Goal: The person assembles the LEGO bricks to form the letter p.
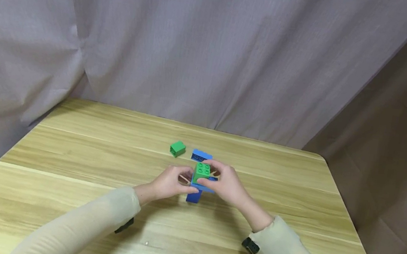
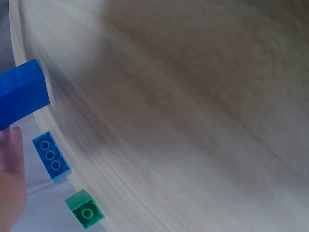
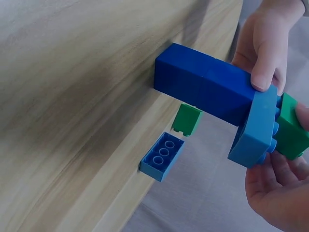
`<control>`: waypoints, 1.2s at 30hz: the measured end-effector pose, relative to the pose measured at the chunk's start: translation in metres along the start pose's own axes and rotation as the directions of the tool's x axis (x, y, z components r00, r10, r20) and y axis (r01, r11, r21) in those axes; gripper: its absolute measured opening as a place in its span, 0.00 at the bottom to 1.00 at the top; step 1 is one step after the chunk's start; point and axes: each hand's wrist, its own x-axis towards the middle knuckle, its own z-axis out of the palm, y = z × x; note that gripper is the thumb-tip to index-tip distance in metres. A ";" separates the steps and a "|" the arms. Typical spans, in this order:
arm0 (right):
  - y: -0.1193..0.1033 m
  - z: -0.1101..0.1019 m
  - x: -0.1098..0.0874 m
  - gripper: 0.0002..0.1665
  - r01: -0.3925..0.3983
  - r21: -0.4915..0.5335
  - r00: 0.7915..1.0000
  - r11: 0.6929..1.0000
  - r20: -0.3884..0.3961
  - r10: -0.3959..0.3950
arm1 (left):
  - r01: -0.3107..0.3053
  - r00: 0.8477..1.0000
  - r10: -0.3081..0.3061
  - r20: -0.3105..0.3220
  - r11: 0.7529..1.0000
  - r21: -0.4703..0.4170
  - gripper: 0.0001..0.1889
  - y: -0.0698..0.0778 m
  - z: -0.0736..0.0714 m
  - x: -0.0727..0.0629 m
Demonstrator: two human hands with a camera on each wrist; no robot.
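Note:
A column of dark blue toy building bricks stands upright, with a lighter blue brick lying across its top and overhanging to the right. On that brick's left end sits a green brick, studs up. My left hand holds the tower from the left, its thumb against the join of the column and the crosspiece. From the right, my right hand pinches the green brick between thumb and fingers. Bare studs of the lighter blue brick show beside the green one in the right wrist view.
Beyond the tower, a second blue brick lies on its side, its hollow underside showing. Another green brick lies tipped over to its left. The wooden table ends at a grey curtain behind; more curtain hangs on the right.

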 end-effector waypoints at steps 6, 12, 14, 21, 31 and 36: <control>-0.001 0.001 -0.001 0.26 0.064 -0.085 0.998 0.994 -0.017 -0.065 | -0.004 1.000 0.004 0.003 1.000 -0.007 0.15 0.000 0.000 0.000; -0.001 0.000 -0.002 0.25 0.130 -0.134 0.991 0.983 -0.017 -0.133 | -0.013 1.000 0.013 0.005 1.000 -0.005 0.15 0.000 -0.001 0.001; -0.002 0.000 -0.002 0.25 0.148 -0.148 0.988 0.978 -0.017 -0.152 | -0.014 1.000 0.014 0.002 1.000 0.002 0.16 0.001 -0.002 0.001; -0.005 -0.004 -0.001 0.28 0.147 -0.188 0.989 0.971 0.033 -0.143 | -0.023 1.000 0.023 -0.002 1.000 -0.002 0.15 0.000 -0.001 0.000; -0.010 -0.007 0.004 0.24 0.145 -0.127 0.989 0.981 0.023 -0.144 | -0.042 0.999 0.042 0.001 0.999 -0.025 0.15 -0.001 0.000 -0.001; -0.014 -0.008 0.004 0.21 0.180 -0.186 0.983 0.966 0.006 -0.182 | -0.045 0.999 0.045 0.008 0.999 -0.010 0.15 0.000 0.000 0.000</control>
